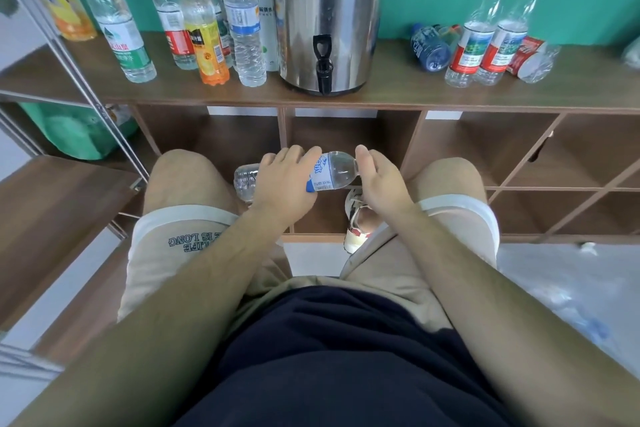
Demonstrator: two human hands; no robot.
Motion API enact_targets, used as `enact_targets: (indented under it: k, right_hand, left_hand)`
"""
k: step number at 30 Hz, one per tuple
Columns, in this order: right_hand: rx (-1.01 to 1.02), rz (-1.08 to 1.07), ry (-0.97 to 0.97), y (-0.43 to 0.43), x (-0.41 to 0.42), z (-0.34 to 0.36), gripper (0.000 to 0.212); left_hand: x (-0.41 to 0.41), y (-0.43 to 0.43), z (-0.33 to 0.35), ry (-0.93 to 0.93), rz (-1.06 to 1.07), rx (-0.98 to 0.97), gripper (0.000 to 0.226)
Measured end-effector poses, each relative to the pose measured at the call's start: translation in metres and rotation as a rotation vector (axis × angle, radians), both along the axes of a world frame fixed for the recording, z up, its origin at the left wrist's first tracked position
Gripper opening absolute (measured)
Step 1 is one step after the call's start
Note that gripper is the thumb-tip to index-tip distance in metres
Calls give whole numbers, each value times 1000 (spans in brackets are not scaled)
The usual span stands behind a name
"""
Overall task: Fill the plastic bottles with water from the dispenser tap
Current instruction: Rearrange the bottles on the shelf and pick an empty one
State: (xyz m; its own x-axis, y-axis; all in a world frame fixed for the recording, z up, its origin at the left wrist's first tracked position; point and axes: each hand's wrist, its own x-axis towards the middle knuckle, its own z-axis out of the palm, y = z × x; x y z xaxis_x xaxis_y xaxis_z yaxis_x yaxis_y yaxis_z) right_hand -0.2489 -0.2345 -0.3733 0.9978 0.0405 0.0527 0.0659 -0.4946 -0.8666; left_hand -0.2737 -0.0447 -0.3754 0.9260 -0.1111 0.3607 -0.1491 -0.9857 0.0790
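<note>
Water bottle (334, 172): sideways, neck pointing right.
Left hand (285, 184): grips its body.
Right hand (379, 182): at neck; grip unclear.

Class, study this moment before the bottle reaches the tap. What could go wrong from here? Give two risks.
1. The small clear plastic bottle with a blue-and-white label lies sideways over the lap, left hand gripping it, right hand at its neck; uncapped like this, any contents might spill.
2. The black plastic tap has upright bottles close beside it; the yellow-capped orange drink bottle could be knocked when reaching up.
</note>
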Motion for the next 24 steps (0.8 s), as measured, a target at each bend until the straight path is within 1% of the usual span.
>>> enact_targets:
  k: [2, 5, 6, 10, 13, 15, 18, 19, 22, 24]
  right_hand:
    - [15, 77, -74, -3, -1, 2, 40]
    - [62, 180, -157, -8, 0, 4, 10]
    - [73, 193, -163, -9, 1, 5, 8]
    - [137, 178, -213, -9, 3, 11, 25]
    - [151, 149, -279, -12, 9, 12, 32]
    - [165, 103, -265, -11, 13, 10, 32]
    - [203, 67, -179, -7, 20, 6, 27]
    - [205, 69, -162, -6, 23, 4, 25]
    - [209, 55, -171, -2, 31, 3, 23]
    - [244, 8, -186, 0, 38, 3, 20]
  left_hand:
    - [3, 6, 9, -5, -11, 0, 67]
    - [8, 16, 19, 37, -6, -25, 66]
    - [9, 18, 20, 59, -6, -54, 65]
    - [15, 16, 17, 141, -2, -164, 66]
    - [26, 14, 10, 187, -1, -310, 64]
    - [33, 14, -1, 242, -5, -479, 64]
    - [43, 18, -22, 355, -21, -813, 65]
    - [46, 18, -27, 388, -15, -883, 65]
    - [58, 17, -38, 446, 11, -1038, 66]
    - [69, 16, -44, 454, 16, -1064, 67]
